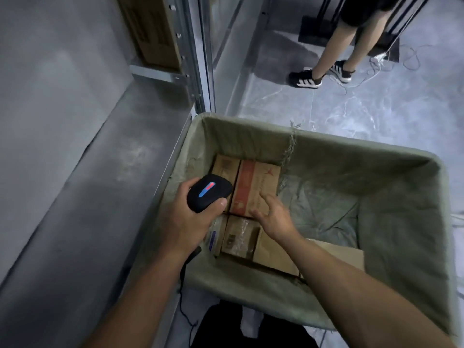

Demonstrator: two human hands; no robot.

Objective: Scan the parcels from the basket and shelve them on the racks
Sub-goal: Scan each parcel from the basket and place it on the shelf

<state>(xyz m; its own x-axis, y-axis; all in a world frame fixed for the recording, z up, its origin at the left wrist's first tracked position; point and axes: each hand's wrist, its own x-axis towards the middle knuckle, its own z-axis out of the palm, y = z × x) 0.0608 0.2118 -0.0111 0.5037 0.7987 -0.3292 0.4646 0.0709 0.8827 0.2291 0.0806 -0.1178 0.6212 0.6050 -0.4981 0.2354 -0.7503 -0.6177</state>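
Note:
A large basket (376, 172) lined with green cloth stands in front of me. Several cardboard parcels lie at its bottom left. My left hand (190, 219) grips a black barcode scanner (208, 193) with a lit blue and red strip, held over the parcels. My right hand (272, 213) reaches down with relaxed fingers onto a brown parcel with a red band (253, 182). A taped parcel (239, 238) lies just below it, and another brown parcel (224, 167) sits to the left, behind the scanner.
A grey metal rack (82, 172) runs along the left, with a cardboard box (153, 31) on its upper shelf. Another person's legs (334, 54) stand on the grey floor beyond the basket, near loose cables (391, 61). The scanner's cord (183, 280) hangs down beside the basket.

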